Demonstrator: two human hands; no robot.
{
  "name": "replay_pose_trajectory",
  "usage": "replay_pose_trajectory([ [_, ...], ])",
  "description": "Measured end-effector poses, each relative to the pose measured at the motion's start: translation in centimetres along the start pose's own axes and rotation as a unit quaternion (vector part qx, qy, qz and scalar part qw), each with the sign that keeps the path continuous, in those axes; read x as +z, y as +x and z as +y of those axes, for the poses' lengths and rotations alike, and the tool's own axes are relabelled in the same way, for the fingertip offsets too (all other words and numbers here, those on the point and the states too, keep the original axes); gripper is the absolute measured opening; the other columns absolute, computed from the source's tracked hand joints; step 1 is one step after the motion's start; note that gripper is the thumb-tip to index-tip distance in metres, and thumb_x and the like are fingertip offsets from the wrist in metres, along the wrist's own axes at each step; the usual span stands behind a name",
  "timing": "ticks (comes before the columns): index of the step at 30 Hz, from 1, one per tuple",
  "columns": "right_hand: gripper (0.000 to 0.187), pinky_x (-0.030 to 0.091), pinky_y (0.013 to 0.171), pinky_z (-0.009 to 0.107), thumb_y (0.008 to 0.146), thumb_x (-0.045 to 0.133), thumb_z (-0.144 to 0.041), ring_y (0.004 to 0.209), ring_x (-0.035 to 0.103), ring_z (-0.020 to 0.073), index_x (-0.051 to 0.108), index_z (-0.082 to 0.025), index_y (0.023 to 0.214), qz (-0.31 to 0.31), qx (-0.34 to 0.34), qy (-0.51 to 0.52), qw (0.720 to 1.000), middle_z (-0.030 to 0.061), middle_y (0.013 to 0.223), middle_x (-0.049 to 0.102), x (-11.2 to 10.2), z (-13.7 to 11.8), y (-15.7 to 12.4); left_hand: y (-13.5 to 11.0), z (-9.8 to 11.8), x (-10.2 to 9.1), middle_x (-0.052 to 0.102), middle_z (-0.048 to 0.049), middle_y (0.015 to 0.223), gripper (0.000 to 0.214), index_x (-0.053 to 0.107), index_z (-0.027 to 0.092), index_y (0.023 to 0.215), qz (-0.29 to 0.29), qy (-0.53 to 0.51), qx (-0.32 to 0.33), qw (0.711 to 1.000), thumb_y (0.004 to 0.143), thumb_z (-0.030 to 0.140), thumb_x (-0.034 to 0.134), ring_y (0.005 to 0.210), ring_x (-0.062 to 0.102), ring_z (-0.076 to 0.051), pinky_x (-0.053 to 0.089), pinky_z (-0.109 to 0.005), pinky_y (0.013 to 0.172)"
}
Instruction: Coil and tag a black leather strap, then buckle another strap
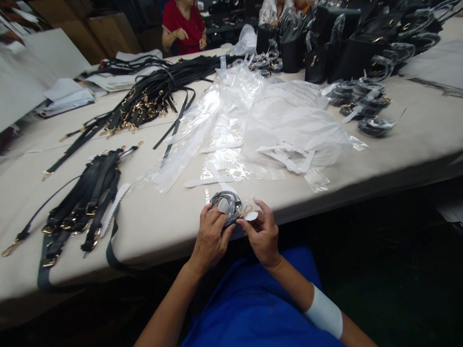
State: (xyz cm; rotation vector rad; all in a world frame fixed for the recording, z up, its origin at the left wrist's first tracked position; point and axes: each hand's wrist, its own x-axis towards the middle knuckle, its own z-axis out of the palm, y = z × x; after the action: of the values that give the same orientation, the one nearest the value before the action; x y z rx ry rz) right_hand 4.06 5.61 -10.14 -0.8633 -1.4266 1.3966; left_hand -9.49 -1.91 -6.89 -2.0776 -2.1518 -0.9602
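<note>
Just in front of the big heap of clear plastic bags (pixel 234 127), a round coil of black strap (pixel 225 207) in a thin clear wrap, held up over the near edge of the white table (pixel 166 232). Around the coil, the left hand (pixel 211 240), with curled fingers (pixel 213 219) tight on its near side. Against the other side, the right hand (pixel 262 236), with narrow, close fingers (pixel 258 208) pinching the wrap next to a small white tab (pixel 251 216). No wide-open fingers on either hand.

To the left of the heap, a bunch of short black straps (pixel 83 202) with gold clips, and farther back, a long pile of black straps (pixel 150 97). On the heap's near side, white paper strips (pixel 286 156) with zigzag edges. Behind the heap, a row of black handbags (pixel 339 49). Just to the right of the heap, more coils (pixel 359 97) in clear wrap. Well past the heap, a person in a red shirt (pixel 184 21), with both hands (pixel 180 34) up in front, away from the straps. Near the handbags, part of another person (pixel 277 5) in a white print shirt. On the near side of the table, a blue shirt (pixel 255 319), and a white band (pixel 324 311) on the right arm.
</note>
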Motion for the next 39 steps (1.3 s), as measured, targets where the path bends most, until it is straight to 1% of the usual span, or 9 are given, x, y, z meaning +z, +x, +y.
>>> replay_pose_trajectory([
  [6,0.066,0.057,0.082,0.035,0.074,0.077,-0.020,0.077,0.066,0.0204,0.053,-0.029,0.135,-0.044,-0.067,-0.006,0.997,0.0028,0.091,0.071,-1.3,0.7,0.1,0.1,-0.5,0.0,0.064,-0.0053,0.099,0.011,0.057,0.020,0.102,0.008,-0.006,-0.002,1.000,0.094,0.024,0.052,0.105,0.057,-0.021,0.031,-0.052,0.112],
  [9,0.062,0.057,0.084,0.035,0.084,0.067,-0.020,0.081,0.068,0.0185,0.045,-0.030,0.141,-0.094,-0.083,-0.006,0.992,0.0030,0.100,0.071,-1.8,0.4,0.6,0.3,-0.7,-0.2,0.063,-0.0049,0.098,0.011,0.058,0.020,0.101,0.014,-0.009,-0.009,1.000,0.094,0.025,0.053,0.105,0.057,-0.021,0.031,-0.050,0.112],
  [12,0.052,0.057,0.079,0.032,0.093,0.054,-0.021,0.075,0.067,0.0154,0.043,-0.031,0.142,-0.154,-0.102,-0.041,0.982,0.0014,0.097,0.069,-2.4,-0.1,1.6,0.4,-0.8,-0.3,0.063,-0.0041,0.097,0.010,0.059,0.019,0.100,-0.001,-0.009,-0.008,1.000,0.093,0.023,0.054,0.103,0.057,-0.020,0.030,-0.050,0.113],
  [18,0.025,0.055,0.078,0.032,0.094,0.053,-0.024,0.081,0.064,0.0184,0.069,-0.028,0.113,-0.238,-0.197,-0.127,0.943,0.0056,0.095,0.068,-3.5,-1.4,3.9,0.7,-0.7,-0.6,0.065,-0.0063,0.104,0.016,0.061,0.019,0.106,-0.021,0.006,0.019,1.000,0.093,0.021,0.052,0.107,0.058,-0.021,0.030,-0.051,0.113],
  [22,0.026,0.051,0.087,0.038,0.093,0.050,-0.020,0.098,0.060,0.0224,0.070,-0.028,0.107,-0.247,-0.283,-0.229,0.898,0.0084,0.109,0.067,-3.4,-2.6,4.6,1.1,-0.7,-1.0,0.065,-0.0079,0.105,0.015,0.061,0.019,0.103,-0.042,0.017,0.042,0.998,0.092,0.020,0.050,0.111,0.058,-0.023,0.029,-0.052,0.113],
  [25,0.023,0.047,0.095,0.043,0.093,0.049,-0.018,0.110,0.054,0.0246,0.068,-0.026,0.104,-0.249,-0.310,-0.246,0.884,0.0087,0.127,0.061,-2.4,-3.4,4.9,1.5,-1.0,-1.4,0.065,-0.0071,0.106,0.016,0.060,0.020,0.104,-0.060,0.011,0.058,0.996,0.093,0.019,0.048,0.112,0.057,-0.022,0.029,-0.052,0.114],
  [30,0.010,0.040,0.095,0.044,0.094,0.052,-0.021,0.112,0.053,0.0240,0.062,-0.024,0.092,-0.246,-0.230,-0.224,0.915,0.0035,0.128,0.064,0.2,-3.3,4.6,1.6,-1.6,-1.3,0.065,-0.0061,0.108,0.021,0.058,0.020,0.110,-0.071,-0.007,0.070,0.995,0.092,0.015,0.047,0.115,0.056,-0.021,0.025,-0.052,0.117],
  [33,0.008,0.039,0.096,0.044,0.093,0.054,-0.019,0.111,0.054,0.0235,0.059,-0.024,0.088,-0.208,-0.172,-0.189,0.944,0.0030,0.125,0.066,1.0,-2.9,4.0,1.2,-1.7,-0.6,0.062,-0.0099,0.117,0.028,0.053,0.019,0.119,-0.043,-0.005,0.052,0.998,0.091,0.015,0.050,0.120,0.053,-0.023,0.026,-0.054,0.117],
  [39,0.010,0.040,0.103,0.042,0.096,0.048,-0.022,0.119,0.053,0.0213,0.057,-0.024,0.092,-0.142,-0.136,-0.093,0.976,0.0083,0.126,0.063,1.1,-2.1,2.8,0.6,-1.2,-0.2,0.059,-0.0127,0.120,0.016,0.054,0.017,0.104,-0.006,-0.013,0.025,1.000,0.088,0.017,0.055,0.125,0.050,-0.026,0.026,-0.058,0.117],
])
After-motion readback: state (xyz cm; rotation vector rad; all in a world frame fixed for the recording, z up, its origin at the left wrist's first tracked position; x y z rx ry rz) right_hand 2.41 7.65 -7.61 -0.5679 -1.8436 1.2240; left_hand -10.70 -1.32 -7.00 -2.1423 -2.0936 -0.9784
